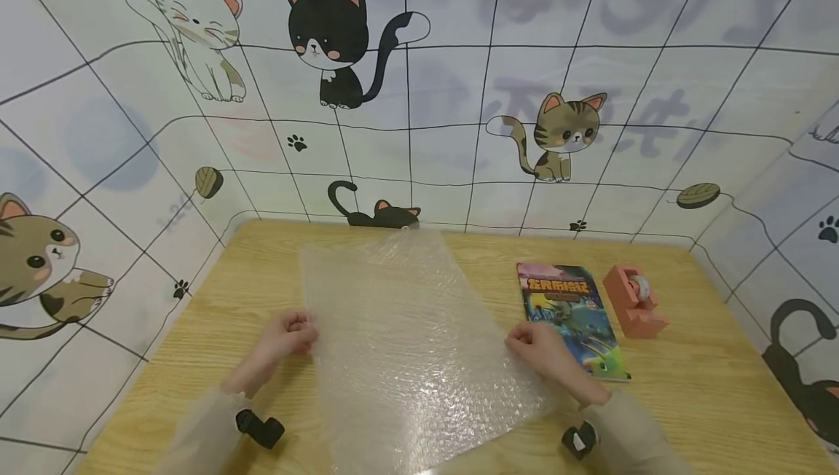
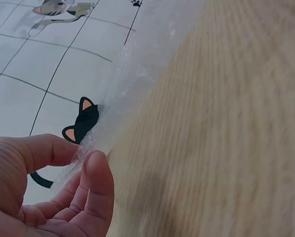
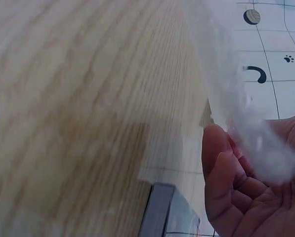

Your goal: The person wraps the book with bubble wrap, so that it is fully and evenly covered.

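A clear sheet of bubble wrap (image 1: pixel 406 344) lies spread over the middle of the wooden table (image 1: pixel 708 387). My left hand (image 1: pixel 288 336) pinches its left edge between thumb and fingers; in the left wrist view the bubble wrap (image 2: pixel 132 94) runs up from that left hand (image 2: pixel 83 168). My right hand (image 1: pixel 534 344) grips the right edge, and in the right wrist view the bubble wrap (image 3: pixel 241 98) bunches against the right hand (image 3: pixel 246 182). A colourful book (image 1: pixel 570 315) lies just right of my right hand, its corner (image 3: pixel 162 212) showing by the palm.
A pink tape dispenser (image 1: pixel 634 300) stands right of the book. Cat-patterned walls (image 1: pixel 419 96) close in the table at the back and both sides. Bare wood shows at the left and front right.
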`<state>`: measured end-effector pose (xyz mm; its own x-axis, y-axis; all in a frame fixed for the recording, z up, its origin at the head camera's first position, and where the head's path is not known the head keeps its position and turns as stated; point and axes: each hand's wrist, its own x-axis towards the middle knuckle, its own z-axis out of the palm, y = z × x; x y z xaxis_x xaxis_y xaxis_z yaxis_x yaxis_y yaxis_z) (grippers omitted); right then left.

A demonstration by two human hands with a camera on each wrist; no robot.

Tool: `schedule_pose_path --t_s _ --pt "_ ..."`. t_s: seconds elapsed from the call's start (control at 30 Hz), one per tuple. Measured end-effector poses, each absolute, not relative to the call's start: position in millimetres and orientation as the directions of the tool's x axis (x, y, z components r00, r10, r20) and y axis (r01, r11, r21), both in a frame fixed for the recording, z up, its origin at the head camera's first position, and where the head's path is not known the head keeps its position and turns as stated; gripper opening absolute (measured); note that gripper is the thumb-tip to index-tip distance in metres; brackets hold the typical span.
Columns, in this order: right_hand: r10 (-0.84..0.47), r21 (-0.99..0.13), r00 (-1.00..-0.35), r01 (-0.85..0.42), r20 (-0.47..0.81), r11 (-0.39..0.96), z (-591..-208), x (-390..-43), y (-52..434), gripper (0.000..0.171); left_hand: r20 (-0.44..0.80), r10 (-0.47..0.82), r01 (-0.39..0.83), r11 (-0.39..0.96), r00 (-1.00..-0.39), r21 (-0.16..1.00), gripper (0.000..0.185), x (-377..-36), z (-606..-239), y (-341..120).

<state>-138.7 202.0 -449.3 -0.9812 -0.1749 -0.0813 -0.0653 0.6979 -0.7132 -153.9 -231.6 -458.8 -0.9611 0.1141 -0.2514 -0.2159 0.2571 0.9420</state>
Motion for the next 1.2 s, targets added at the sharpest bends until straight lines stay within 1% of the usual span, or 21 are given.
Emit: schedule_pose_path --t_s 0.1,0.17,0.4,0.57,0.77,1.03,1.2 --pt "-0.181 -0.696 -0.983 -0.112 -0.026 0.709 -450.0 -143.6 208.0 0.007 -0.251 0.14 -0.215 0.229 -0.958 0.949 0.031 -146.6 -459.2 -226.5" --pt "-0.177 -0.701 -0.984 -0.117 -0.014 0.703 -450.4 -147.0 211.7 0.007 -0.254 0.149 -0.219 0.22 -0.956 0.951 0.03 -142.2 -459.9 -223.5" --pt "-0.162 -0.72 -0.987 -0.105 -0.011 0.686 -451.3 -157.1 219.9 0.009 -0.261 0.198 -0.224 0.192 -0.945 0.955 0.031 -129.1 -463.3 -216.8" --pt "-0.162 -0.74 -0.987 -0.109 0.0 0.664 -454.0 -162.3 223.6 0.009 -0.274 0.202 -0.243 0.166 -0.94 0.956 0.032 -124.3 -466.1 -212.6" --pt "-0.159 -0.739 -0.987 -0.113 0.007 0.665 -455.1 -166.9 226.3 0.009 -0.262 0.213 -0.229 0.168 -0.941 0.959 0.032 -122.6 -468.9 -209.4" --pt "-0.179 -0.719 -0.982 -0.169 0.064 0.674 -455.5 -171.1 229.6 0.01 -0.262 0.222 -0.225 0.178 -0.939 0.958 0.032 -121.7 -468.1 -205.4" --pt "-0.167 -0.713 -0.985 -0.155 0.053 0.684 -455.7 -172.4 230.7 0.01 -0.268 0.214 -0.227 0.199 -0.939 0.953 0.032 -120.7 -467.0 -203.6"
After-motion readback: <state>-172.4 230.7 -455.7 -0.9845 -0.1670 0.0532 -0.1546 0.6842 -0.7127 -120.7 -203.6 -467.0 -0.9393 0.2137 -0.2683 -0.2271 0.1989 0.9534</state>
